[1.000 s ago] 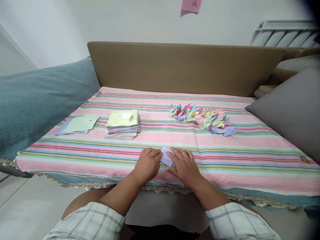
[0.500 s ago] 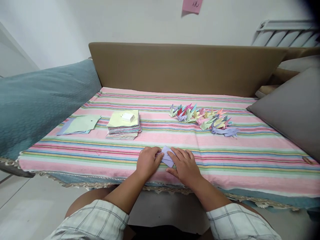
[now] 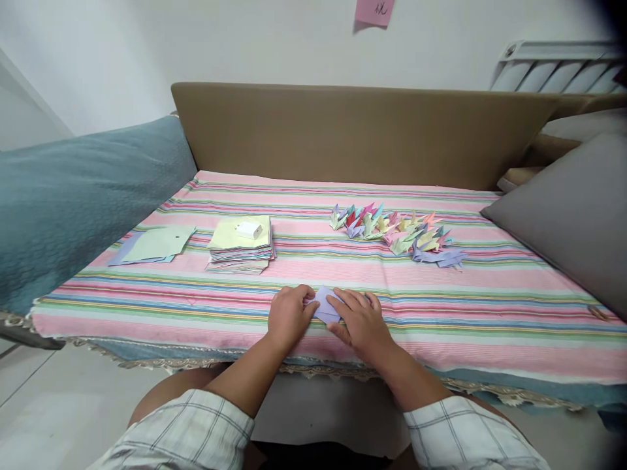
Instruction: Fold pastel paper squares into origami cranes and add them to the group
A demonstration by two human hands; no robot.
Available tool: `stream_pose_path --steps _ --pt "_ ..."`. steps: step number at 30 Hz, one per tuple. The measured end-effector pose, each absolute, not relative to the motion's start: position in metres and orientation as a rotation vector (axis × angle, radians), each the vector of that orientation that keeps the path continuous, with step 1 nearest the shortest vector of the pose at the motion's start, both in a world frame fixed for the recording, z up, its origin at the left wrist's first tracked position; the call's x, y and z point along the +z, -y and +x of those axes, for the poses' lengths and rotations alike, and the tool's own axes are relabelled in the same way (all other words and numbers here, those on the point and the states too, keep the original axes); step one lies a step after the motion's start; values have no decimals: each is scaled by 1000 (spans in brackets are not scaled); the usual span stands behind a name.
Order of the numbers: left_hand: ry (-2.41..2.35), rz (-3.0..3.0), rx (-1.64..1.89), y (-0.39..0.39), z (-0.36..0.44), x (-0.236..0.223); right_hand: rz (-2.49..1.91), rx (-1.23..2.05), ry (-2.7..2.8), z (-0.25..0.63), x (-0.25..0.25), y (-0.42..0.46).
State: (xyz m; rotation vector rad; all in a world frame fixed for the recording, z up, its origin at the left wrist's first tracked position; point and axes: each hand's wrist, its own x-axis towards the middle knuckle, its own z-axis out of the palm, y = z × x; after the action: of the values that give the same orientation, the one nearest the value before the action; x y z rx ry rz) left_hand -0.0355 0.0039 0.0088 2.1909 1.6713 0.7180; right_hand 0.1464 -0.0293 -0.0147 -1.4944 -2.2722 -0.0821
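Observation:
A small folded sheet of lilac paper [image 3: 324, 303] lies on the striped cloth in front of me, between my two hands. My left hand [image 3: 290, 314] pinches its left edge, thumb on top and fingers curled at the far side. Over the right part of the paper my right hand [image 3: 361, 320] rests, fingers stretched out and pressing lightly on it. Both hands partly cover the paper, so its full outline is hidden.
Folded paper cranes [image 3: 404, 239] in many colours stand in rows at the back right. A stack of square paper [image 3: 240, 260] holds a small white block [image 3: 249, 230]. Loose sheets [image 3: 159, 245] lie farther left. A grey cushion [image 3: 568, 209] is at the right.
The two hands stay at the paper with only slight finger shifts. A little more of the lilac paper shows between them.

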Motion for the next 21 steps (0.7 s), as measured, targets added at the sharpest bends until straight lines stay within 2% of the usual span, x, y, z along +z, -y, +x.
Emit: stream_pose_path --steps 5,13,21 --pt "-1658 2173 749 -3 -35 8 -1601 132 2072 142 0 12" --pt "-1455 2229 706 -5 -48 8 -1542 -196 2085 128 4 9" --pt "-1491 2240 735 -5 -49 12 -1405 -126 2167 137 0 15"
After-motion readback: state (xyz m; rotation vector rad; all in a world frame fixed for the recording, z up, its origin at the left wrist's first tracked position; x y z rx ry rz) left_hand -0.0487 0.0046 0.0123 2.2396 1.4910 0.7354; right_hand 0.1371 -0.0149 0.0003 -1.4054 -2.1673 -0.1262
